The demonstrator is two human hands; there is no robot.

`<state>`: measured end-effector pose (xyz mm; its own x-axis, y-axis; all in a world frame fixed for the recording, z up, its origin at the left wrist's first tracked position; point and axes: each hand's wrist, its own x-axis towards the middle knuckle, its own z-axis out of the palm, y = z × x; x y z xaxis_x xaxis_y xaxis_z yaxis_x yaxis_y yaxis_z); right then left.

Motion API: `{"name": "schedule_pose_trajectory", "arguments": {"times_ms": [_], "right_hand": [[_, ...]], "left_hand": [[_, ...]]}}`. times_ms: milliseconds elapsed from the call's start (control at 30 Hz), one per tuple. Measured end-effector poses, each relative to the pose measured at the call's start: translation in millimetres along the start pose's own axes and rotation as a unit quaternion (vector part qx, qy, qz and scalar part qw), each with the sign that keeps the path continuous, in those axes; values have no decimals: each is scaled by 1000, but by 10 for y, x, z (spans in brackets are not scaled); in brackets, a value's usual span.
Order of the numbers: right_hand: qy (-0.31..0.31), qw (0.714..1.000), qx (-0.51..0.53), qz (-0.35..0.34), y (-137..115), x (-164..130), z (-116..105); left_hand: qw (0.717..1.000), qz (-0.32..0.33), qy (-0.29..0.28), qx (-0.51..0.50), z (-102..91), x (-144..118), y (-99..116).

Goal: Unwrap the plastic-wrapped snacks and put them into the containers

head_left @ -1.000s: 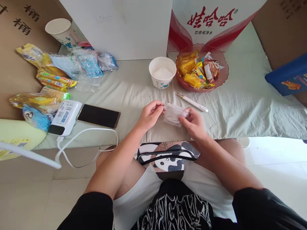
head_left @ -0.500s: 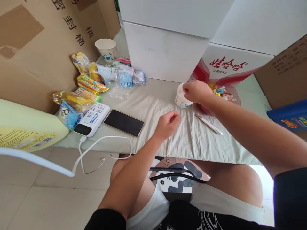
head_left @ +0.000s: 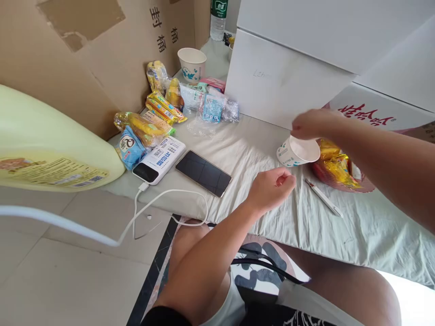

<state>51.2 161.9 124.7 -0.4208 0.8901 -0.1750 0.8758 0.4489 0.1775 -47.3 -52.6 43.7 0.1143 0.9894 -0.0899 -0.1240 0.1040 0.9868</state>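
My right hand (head_left: 312, 124) hangs just above a white paper cup (head_left: 288, 154) with a teal leaf print. Its fingers are curled together and slightly blurred; whether they pinch anything or touch the rim I cannot tell. The cup leans to the right, its mouth turned partly toward me. Just in front of it, my left hand (head_left: 272, 189) rests on the cloth in a loose fist, with nothing visible inside. A slim white pen-like tool (head_left: 324, 198) lies right of that hand. Beyond it, a reddish mesh basket (head_left: 365, 184) holds shiny wrapped snacks (head_left: 336, 167), partly behind my right forearm.
Left on the cloth are a phone (head_left: 204, 173), a cabled white power bank (head_left: 161, 158) and packaged snacks (head_left: 166, 106). Another paper cup (head_left: 192, 65) stands behind them, near a water bottle (head_left: 218, 20). White boxes (head_left: 272, 79) rise at the back; a large yellow jug (head_left: 54, 140) stands left.
My right hand has lifted from inside the cup's mouth to above its rim, and the cup now leans. The view has swung left; my left hand stays curled.
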Motion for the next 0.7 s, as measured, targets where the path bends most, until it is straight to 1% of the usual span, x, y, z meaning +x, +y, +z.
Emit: {"name": "schedule_pose_trajectory", "arguments": {"times_ms": [67, 100, 233, 333, 433, 533, 600, 700], "right_hand": [[26, 999, 4, 20, -326, 97, -76], [38, 999, 26, 18, -519, 149, -91], [82, 988, 112, -71, -1270, 417, -88], [98, 980, 148, -90, -1644, 688, -69], [100, 976, 173, -88, -1838, 960, -12], [125, 972, 183, -74, -1907, 1135, 91], [136, 970, 183, -86, -1910, 1155, 162], [139, 966, 178, -122, -1895, 1033, 230]], "left_hand": [[1000, -5, -4, 8, -14, -2, 7], [1000, -3, -10, 14, -21, -3, 11], [995, 12, -63, 70, -39, -9, 22], [985, 21, -106, 138, -34, -2, -2], [969, 50, -127, 208, -19, 15, -61], [966, 64, -128, 217, -10, 23, -112], [969, 64, -124, 206, -9, 23, -122], [971, 68, -113, 198, 1, 22, -115]]}}
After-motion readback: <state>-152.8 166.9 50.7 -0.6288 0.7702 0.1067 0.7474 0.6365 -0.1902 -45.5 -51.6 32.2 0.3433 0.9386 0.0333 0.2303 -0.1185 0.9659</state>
